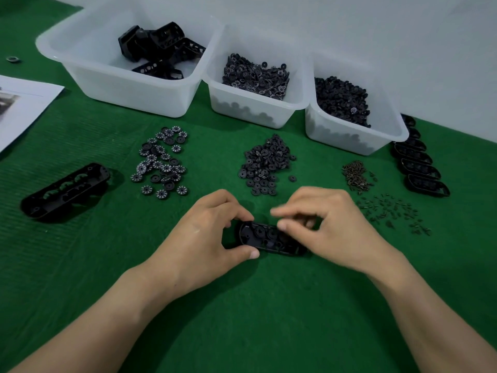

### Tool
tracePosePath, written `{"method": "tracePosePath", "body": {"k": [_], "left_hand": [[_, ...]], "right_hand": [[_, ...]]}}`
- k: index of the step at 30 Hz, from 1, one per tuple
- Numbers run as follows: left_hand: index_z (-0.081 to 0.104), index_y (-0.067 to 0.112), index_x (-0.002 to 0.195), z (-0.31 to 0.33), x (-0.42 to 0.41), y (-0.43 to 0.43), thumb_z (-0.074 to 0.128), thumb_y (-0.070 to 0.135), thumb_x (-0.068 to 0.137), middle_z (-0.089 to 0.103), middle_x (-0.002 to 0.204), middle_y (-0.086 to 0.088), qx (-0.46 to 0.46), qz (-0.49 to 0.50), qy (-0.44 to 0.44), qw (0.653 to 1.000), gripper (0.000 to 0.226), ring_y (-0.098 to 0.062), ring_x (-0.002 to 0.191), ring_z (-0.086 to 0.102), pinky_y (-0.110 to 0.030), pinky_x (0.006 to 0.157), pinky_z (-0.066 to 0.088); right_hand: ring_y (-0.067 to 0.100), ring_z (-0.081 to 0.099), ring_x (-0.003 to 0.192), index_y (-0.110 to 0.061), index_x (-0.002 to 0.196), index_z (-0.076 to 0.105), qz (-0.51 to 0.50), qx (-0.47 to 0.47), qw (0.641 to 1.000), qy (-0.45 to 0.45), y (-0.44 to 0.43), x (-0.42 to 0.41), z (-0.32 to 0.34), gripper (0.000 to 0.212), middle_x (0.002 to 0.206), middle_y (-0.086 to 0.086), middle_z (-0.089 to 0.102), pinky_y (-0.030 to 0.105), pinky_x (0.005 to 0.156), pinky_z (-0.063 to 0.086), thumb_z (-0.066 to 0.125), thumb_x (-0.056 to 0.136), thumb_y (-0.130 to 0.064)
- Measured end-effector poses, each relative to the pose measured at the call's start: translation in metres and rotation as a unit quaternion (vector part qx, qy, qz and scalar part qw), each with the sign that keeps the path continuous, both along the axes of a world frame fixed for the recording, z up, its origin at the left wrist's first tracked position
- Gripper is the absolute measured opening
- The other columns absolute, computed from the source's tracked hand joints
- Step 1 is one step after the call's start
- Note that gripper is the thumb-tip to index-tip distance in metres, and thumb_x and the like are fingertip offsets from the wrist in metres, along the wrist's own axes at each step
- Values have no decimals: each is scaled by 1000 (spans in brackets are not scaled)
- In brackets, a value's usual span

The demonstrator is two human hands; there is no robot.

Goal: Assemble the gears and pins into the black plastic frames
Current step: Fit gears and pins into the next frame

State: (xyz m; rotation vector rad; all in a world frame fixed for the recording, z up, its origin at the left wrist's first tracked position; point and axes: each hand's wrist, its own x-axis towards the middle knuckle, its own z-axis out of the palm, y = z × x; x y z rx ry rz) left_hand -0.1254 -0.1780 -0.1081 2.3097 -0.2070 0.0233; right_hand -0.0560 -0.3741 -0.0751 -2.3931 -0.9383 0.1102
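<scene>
A black plastic frame [265,239] lies on the green mat in the middle, with small black gears seated inside it. My left hand [207,232] grips its left end between thumb and fingers. My right hand [328,224] hovers over the frame's right half, fingers curled and blurred; whether it pinches a small part is unclear. Behind the frame lie a pile of numbered gears [161,162], a pile of plain black gears [265,165], a heap of small springs [356,175] and scattered small pins [390,211].
Three translucent bins stand at the back: frames [88,74], numbered gears [293,103], plain gears [390,130]. A larger black frame [64,191] lies at left. A row of several frames [422,165] lines the right. A paper sheet [24,109] lies far left.
</scene>
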Motion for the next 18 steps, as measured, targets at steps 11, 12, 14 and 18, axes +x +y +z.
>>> {"method": "tracePosePath", "body": {"k": [11,12,14,18], "left_hand": [[59,32,99,-1,0,0,72,44,65,46,97,20,-4,2,1,1000,39,5,88,45,-4,76,36],[59,32,99,-1,0,0,72,44,65,46,97,20,-3,1,1,1000,39,5,88,45,-5,76,36],[59,32,100,-1,0,0,72,45,65,46,97,21,-2,0,2,1000,39,5,88,45,-4,76,36],[59,33,98,-2,1,0,71,45,65,46,96,21,-3,1,-2,1000,38,5,89,44,-3,76,35]], "right_hand": [[3,48,62,-22,76,65,-166,-26,984,-53,27,21,-23,5,71,-11,55,26,63,44,70,77,-26],[3,49,61,-21,75,66,-163,-15,986,-44,24,19,-21,4,71,-10,56,25,63,44,70,77,-22],[3,50,60,-20,75,68,-149,35,988,-9,14,13,-16,7,70,-10,58,18,60,43,72,76,-15],[7,57,69,-24,78,71,-81,59,994,48,-10,-9,-6,12,76,-8,63,21,62,47,74,73,-13]]}}
